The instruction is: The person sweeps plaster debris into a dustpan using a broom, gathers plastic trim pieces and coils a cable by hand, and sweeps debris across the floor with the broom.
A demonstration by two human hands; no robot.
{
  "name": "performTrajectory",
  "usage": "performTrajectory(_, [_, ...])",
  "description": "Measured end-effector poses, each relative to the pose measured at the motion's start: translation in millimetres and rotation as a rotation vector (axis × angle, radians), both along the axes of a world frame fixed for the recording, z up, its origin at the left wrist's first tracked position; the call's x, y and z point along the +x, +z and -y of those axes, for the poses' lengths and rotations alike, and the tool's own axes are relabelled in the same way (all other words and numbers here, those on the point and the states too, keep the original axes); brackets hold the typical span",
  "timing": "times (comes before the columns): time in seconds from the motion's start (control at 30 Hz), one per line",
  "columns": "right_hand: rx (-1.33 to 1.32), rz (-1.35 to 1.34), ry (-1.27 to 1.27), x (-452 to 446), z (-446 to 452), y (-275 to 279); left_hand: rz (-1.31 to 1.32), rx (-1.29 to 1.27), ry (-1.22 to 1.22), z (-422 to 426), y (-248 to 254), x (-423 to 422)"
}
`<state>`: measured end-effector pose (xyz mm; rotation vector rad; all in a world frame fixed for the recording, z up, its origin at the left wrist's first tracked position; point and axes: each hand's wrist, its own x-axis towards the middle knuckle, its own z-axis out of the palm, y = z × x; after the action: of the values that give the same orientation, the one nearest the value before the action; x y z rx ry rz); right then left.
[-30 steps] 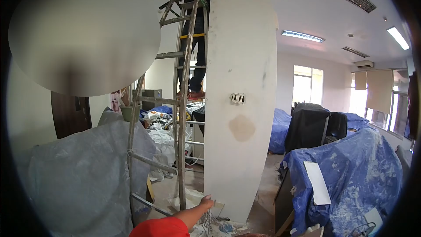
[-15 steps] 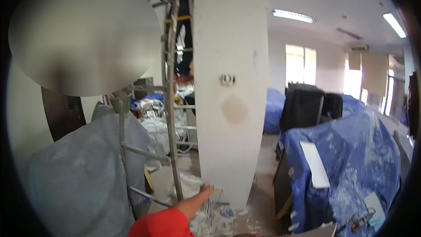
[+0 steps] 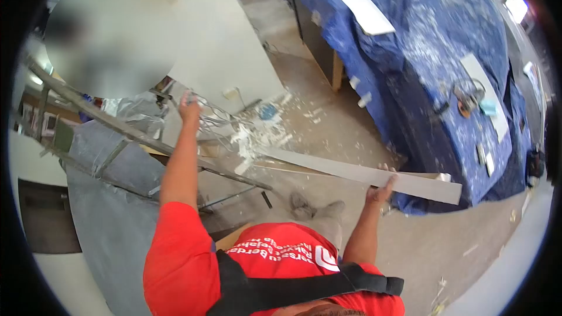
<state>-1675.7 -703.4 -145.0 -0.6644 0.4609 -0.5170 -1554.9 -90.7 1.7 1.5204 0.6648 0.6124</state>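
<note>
My left hand (image 3: pixel 189 107) is closed at the end of my outstretched arm, beside the ladder and the pale column; grey cables (image 3: pixel 215 118) hang by its fingers. In my right hand (image 3: pixel 382 190) is a long, narrow white board (image 3: pixel 351 172), gripped near its right end. The board slants down to a heap of white scraps (image 3: pixel 257 139) on the floor. A second thin strip shows just behind the board's right end.
The metal ladder (image 3: pixel 99 114) leans across the left, in front of grey sheeting (image 3: pixel 111 210). A blue sheet (image 3: pixel 427 64) covers furniture at right, with white pieces and a tool (image 3: pixel 468 100) on it. The column (image 3: pixel 216 41) stands at upper left.
The view has tilted steeply down and turned, so my shirt, shoes and right hand now show. The long white board in my right hand has come into view. My left arm is still stretched out.
</note>
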Motion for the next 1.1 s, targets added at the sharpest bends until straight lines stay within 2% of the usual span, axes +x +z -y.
performTrajectory(0.17, [0.045,-0.202,-0.058,-50.4,33.8,-35.1,-0.117,-0.002,0.019,30.8,17.5,1.1])
performTrajectory(0.27, [-0.021,-0.338,-0.122,-75.5,64.5,-61.6,-0.121,-0.038,0.019,46.2,12.2,2.8])
performTrajectory(0.33, [0.040,-0.385,0.018,-91.0,95.8,-90.8,-0.117,-0.055,0.001,50.4,4.0,6.7])
performTrajectory(0.43, [0.049,-0.425,0.076,-94.0,119.1,-87.5,-0.128,-0.085,0.026,64.6,-5.6,10.2])
performTrajectory(0.57, [0.134,-0.425,0.090,-91.0,146.1,-125.0,-0.186,-0.081,0.051,73.3,-8.0,18.8])
performTrajectory(0.63, [0.235,-0.420,0.064,-93.7,158.6,-141.3,-0.102,-0.074,0.055,67.9,-10.2,18.4])
performTrajectory(0.73, [0.281,-0.429,0.043,-92.8,175.3,-165.1,-0.113,-0.085,0.087,60.2,-2.7,20.5])
performTrajectory(0.8, [0.312,-0.473,0.029,-90.4,182.0,-171.0,-0.149,-0.079,0.161,83.6,14.7,19.9])
performTrajectory(0.97, [0.302,-0.491,0.019,-83.8,191.9,-180.1,-0.169,-0.059,0.156,88.2,11.1,22.4])
performTrajectory(1.03, [0.350,-0.685,0.105,-85.5,200.0,-191.5,-0.207,-0.026,0.156,93.5,9.3,22.5])
performTrajectory(1.1, [0.358,-0.654,0.122,-88.7,201.7,-207.8,-0.220,-0.013,0.149,99.1,6.6,24.2])
